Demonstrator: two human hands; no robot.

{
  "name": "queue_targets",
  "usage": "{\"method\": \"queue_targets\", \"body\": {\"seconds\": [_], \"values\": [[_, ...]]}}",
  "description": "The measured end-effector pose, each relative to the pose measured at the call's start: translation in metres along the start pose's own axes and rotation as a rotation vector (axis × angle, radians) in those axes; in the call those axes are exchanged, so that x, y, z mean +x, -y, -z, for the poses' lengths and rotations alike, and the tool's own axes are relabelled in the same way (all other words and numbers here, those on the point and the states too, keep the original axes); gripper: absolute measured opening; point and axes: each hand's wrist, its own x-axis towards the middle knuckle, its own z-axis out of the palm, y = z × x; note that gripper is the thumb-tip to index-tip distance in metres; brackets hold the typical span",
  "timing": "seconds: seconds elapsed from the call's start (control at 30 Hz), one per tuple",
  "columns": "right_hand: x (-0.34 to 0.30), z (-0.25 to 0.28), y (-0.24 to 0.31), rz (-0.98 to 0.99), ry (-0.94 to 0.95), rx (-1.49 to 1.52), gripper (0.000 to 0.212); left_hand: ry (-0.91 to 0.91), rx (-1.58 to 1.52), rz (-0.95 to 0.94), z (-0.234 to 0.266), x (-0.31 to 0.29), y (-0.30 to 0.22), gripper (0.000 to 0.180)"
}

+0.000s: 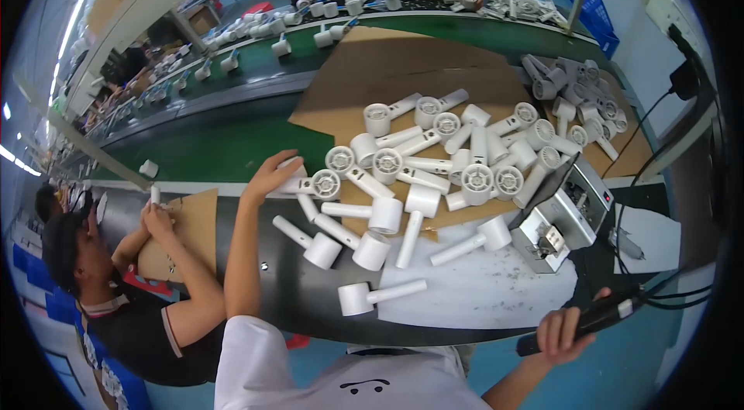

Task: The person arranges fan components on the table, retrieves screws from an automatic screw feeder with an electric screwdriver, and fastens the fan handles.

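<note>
My left hand (pixel 273 176) reaches to the left edge of a pile of white handheld fan bodies. Its fingers curl over the handle end of one handheld fan (pixel 326 185), whose round grille faces up. Low at the right, my right hand (pixel 561 334) is wrapped round a black electric screwdriver (pixel 612 315), held roughly level in front of the bench edge. Cables leave the screwdriver's right end. Several loose fan bodies lie nearer to me, among them one fan body (pixel 356 299) close to the front edge.
A metal fixture box (pixel 566 212) stands right of the pile, beside a white sheet (pixel 480 294). Cardboard (pixel 418 61) underlies the pile and partly covers the green conveyor (pixel 232 148). Grey fan parts (pixel 577 88) lie back right. A co-worker's hands (pixel 157 218) work at left; other people stand across.
</note>
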Motion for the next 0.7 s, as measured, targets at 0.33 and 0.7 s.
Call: {"method": "queue_targets", "body": {"seconds": [0.33,0.7], "values": [[0.008,0.006,-0.018,-0.056,0.083,-0.038,0.068,-0.26,-0.418,-0.024,-0.087,-0.003,-0.004,0.044],[-0.004,0.0,-0.011,-0.079,-0.076,-0.183,0.059,-0.332,0.465,-0.353,-0.082,-0.082,0.021,0.054]]}}
